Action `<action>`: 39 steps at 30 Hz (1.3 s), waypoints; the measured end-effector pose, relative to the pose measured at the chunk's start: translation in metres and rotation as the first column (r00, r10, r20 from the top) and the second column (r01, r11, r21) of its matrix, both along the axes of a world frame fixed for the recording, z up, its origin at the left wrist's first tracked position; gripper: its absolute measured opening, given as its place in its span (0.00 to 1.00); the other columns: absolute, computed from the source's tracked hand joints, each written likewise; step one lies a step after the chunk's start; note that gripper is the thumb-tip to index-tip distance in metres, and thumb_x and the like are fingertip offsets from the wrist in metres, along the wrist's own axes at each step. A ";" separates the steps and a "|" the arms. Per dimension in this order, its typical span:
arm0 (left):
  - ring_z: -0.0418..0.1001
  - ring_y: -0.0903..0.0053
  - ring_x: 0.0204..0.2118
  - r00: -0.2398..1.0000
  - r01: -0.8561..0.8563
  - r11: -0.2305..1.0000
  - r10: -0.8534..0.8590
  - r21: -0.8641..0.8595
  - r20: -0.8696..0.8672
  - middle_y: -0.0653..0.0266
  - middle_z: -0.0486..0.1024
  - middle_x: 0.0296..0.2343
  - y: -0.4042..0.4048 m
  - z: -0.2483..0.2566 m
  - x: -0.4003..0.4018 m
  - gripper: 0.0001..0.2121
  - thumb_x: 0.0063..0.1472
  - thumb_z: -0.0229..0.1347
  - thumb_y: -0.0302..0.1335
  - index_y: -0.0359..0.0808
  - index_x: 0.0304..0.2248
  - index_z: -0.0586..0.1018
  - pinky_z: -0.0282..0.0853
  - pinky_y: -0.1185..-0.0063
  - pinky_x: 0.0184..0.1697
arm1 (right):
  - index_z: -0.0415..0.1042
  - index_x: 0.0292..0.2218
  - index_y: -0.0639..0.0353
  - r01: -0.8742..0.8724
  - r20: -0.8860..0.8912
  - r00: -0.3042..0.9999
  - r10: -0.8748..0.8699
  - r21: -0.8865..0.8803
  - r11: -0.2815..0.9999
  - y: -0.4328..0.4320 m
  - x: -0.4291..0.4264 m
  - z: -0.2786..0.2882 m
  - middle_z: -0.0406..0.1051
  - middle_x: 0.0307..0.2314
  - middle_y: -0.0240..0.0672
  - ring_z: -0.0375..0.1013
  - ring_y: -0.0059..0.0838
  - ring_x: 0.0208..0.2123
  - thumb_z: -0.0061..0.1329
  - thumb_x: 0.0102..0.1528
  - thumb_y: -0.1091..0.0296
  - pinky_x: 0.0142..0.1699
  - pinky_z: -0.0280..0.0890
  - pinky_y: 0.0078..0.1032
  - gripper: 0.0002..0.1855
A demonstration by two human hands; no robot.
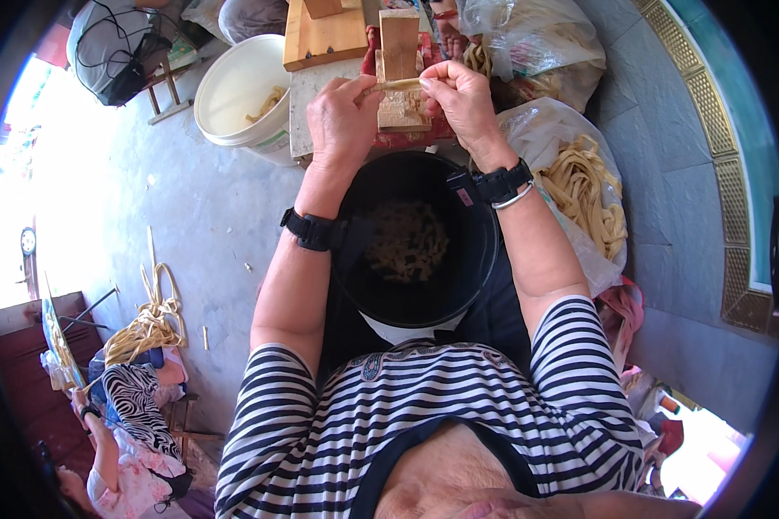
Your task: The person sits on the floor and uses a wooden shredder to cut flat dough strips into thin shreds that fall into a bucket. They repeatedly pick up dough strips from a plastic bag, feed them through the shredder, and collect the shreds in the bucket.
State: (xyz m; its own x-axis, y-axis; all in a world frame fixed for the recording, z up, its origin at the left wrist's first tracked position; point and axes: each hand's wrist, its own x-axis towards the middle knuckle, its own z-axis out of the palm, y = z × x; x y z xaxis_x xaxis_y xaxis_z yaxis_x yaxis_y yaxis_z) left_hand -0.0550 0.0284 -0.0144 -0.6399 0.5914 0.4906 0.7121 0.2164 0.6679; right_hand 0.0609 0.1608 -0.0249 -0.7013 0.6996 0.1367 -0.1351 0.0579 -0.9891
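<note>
My left hand (pixel 347 110) and my right hand (pixel 457 97) pinch the two ends of a short pale strip (pixel 399 84), stretched level between them. Directly beneath the strip lies a worn wooden block (pixel 404 110) with an upright wooden post (pixel 399 45) behind it, on a red-edged bench. Below my hands a black bucket (pixel 487 285) sits between my legs, with many short pale pieces (pixel 409 240) at its bottom. What the strip is made of cannot be told.
A white bucket (pixel 214 130) with a few pieces stands left of the bench (pixel 300 117). At right, a plastic bag (pixel 526 123) holds long pale strips (pixel 581 188); another bag (pixel 552 45) lies beyond. A co-worker (pixel 130 467) sits lower left near a heap of strips (pixel 146 331).
</note>
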 end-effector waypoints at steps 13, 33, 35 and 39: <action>0.74 0.62 0.28 1.000 -0.015 0.999 0.014 -0.035 -0.028 0.57 0.75 0.24 0.005 -0.010 -0.006 0.08 0.48 0.58 0.29 0.39 0.30 0.82 0.69 0.71 0.33 | 0.71 0.31 0.63 -0.010 0.006 1.000 0.011 -0.072 0.997 0.006 -0.008 -0.014 0.71 0.21 0.31 0.67 0.14 0.18 0.50 0.54 0.73 0.24 0.64 0.14 0.04; 0.72 0.86 0.21 0.961 0.246 0.965 -0.232 -0.087 0.149 0.62 0.78 0.21 -0.032 0.018 0.005 0.10 0.53 0.58 0.28 0.34 0.35 0.81 0.68 0.83 0.26 | 0.72 0.35 0.66 -0.205 -0.094 0.977 0.194 -0.126 0.971 -0.030 0.011 0.004 0.67 0.17 0.28 0.62 0.14 0.15 0.43 0.59 0.66 0.20 0.58 0.12 0.12; 0.70 0.89 0.19 0.916 0.182 0.981 -0.145 -0.066 0.375 0.67 0.76 0.20 -0.045 0.021 -0.029 0.09 0.55 0.54 0.25 0.31 0.34 0.81 0.68 0.87 0.23 | 0.72 0.36 0.67 -0.064 -0.074 0.996 0.058 -0.082 0.995 -0.023 0.013 0.008 0.66 0.17 0.29 0.61 0.14 0.15 0.41 0.60 0.65 0.21 0.59 0.13 0.14; 0.73 0.83 0.15 0.932 0.006 0.992 0.040 -0.126 0.360 0.65 0.74 0.12 -0.084 0.008 -0.107 0.09 0.50 0.53 0.28 0.32 0.22 0.81 0.69 0.83 0.21 | 0.72 0.32 0.67 -0.072 -0.233 0.973 -0.002 -0.306 0.949 0.007 0.024 -0.002 0.65 0.15 0.28 0.59 0.16 0.13 0.40 0.61 0.63 0.20 0.58 0.17 0.16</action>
State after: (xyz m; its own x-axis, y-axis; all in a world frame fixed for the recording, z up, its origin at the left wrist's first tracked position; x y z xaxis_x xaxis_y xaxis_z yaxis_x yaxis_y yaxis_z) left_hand -0.1622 -0.0551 -0.0065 -0.7703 0.6200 0.1492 0.4236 0.3226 0.8465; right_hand 0.0852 0.1678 -0.0272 -0.7018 0.7083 0.0756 -0.3546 -0.2553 -0.8995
